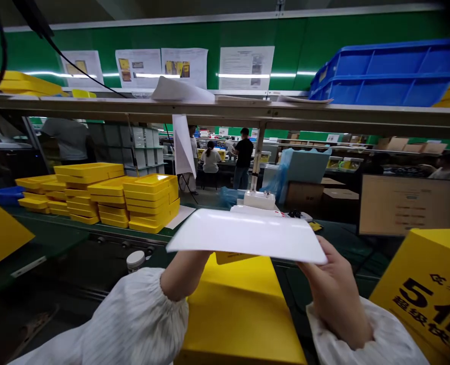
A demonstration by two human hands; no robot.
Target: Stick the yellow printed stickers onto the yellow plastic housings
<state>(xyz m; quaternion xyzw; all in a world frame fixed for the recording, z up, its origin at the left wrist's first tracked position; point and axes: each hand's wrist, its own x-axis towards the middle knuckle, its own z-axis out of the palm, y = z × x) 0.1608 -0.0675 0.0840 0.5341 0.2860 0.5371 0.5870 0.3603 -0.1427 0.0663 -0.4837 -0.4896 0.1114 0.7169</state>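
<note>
A white sheet of stiff card or plastic [248, 235] is held up flat in front of me by both hands. My left hand [185, 271] grips its left edge, with the fingers hidden behind the sheet. My right hand [335, 294] pinches the lower right corner, thumb on top. Under the sheet lies a flat yellow carton [240, 314], not touched by either hand. A yellow carton printed with black characters [426, 299] stands to the right of my right hand.
Stacks of yellow trays [114, 195] stand on the green workbench [46, 228]. A white-lidded jar [136, 260] sits near my left wrist. Blue crates [384, 76] rest on the overhead shelf [225, 109]. A monitor [409, 205] stands at right. Co-workers [244, 157] are further back.
</note>
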